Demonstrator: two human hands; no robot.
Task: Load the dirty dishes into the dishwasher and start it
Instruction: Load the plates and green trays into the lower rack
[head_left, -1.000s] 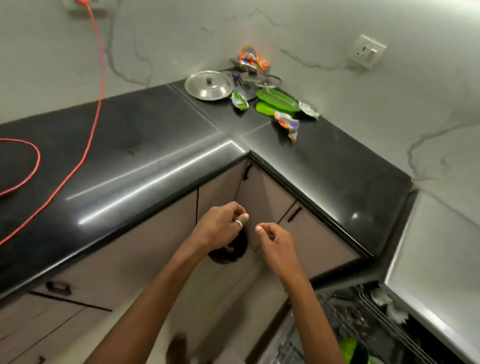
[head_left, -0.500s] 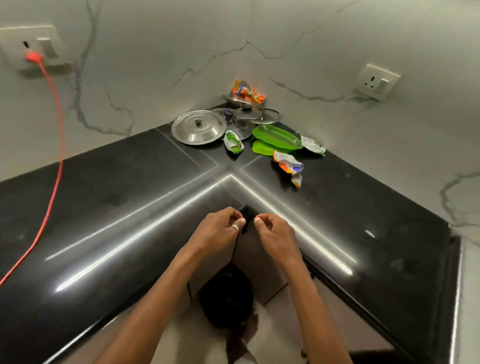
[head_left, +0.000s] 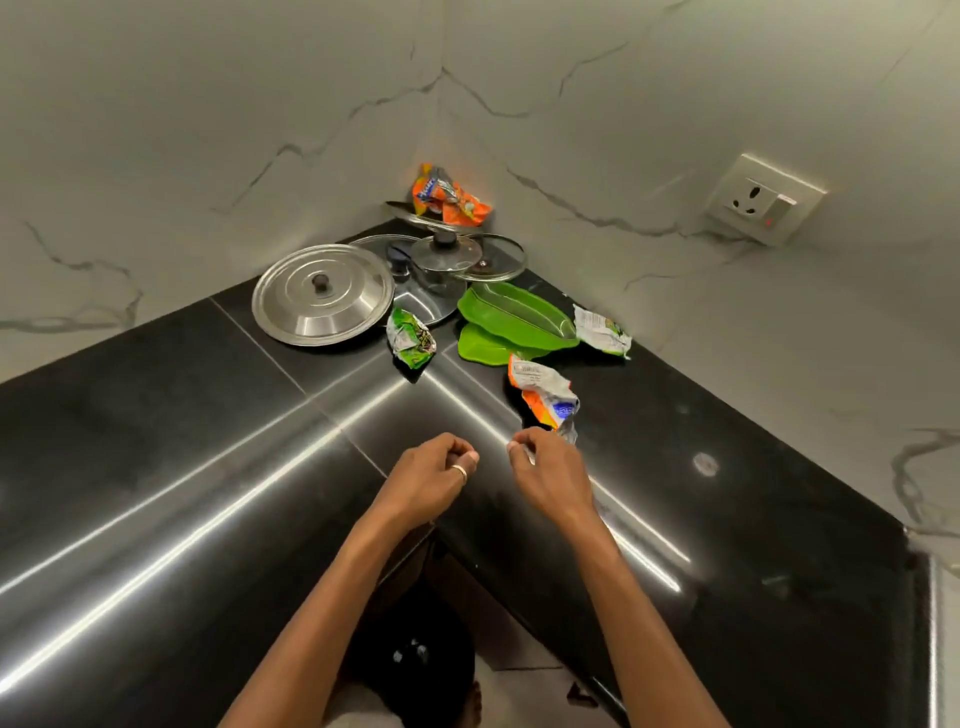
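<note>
Two hands hover over the black worktop (head_left: 156, 441) just past its inner front corner. The left hand (head_left: 434, 483) is clenched on nothing, and the right hand (head_left: 550, 478) is curled at the tail of an orange wrapper (head_left: 545, 395); cannot tell if it pinches it. Dishes sit in the back corner against both walls: steel lid (head_left: 322, 301), glass lids (head_left: 447, 254), green trays (head_left: 519, 317), with a stretch of worktop between them and the hands and long runs either side. Versus 0.5 s ago, the hands are further in from the edge and wider apart.
</note>
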